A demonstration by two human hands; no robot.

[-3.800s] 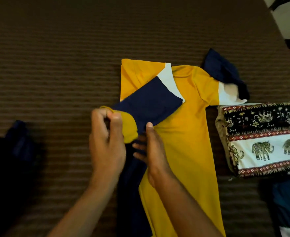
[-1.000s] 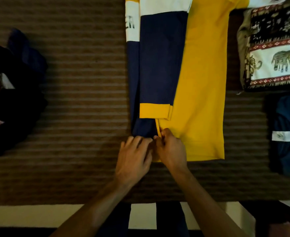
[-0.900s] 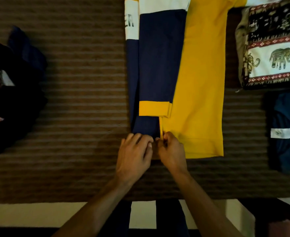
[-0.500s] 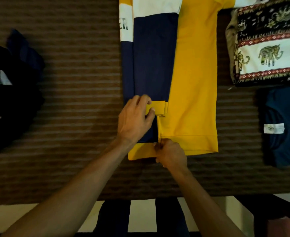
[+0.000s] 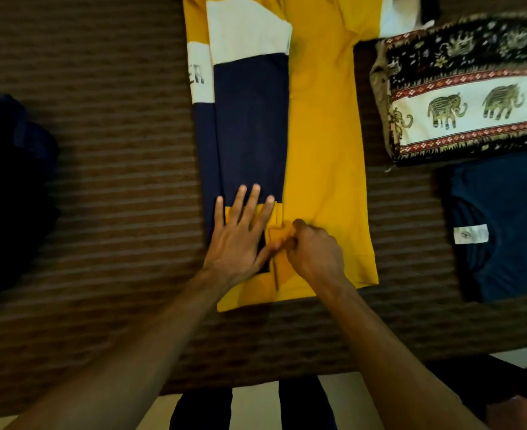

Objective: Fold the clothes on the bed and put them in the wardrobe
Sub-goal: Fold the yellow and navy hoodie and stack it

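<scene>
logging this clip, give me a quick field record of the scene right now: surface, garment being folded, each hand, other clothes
surface: brown striped bedcover
garment: yellow and navy shirt, lying flat, navy sleeve folded over the body
left hand: left hand flat, fingers spread, pressing the sleeve's yellow cuff
right hand: right hand pinching yellow fabric near the hem
folded, right side: elephant-print cloth; dark blue top
left side: dark clothes pile, unfolded

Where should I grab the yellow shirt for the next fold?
Probably the bottom hem of the shirt, from the near edge. It lies flat and long, hem toward you. The left hand presses the sleeve cuff flat; the right hand pinches fabric beside it.
</scene>
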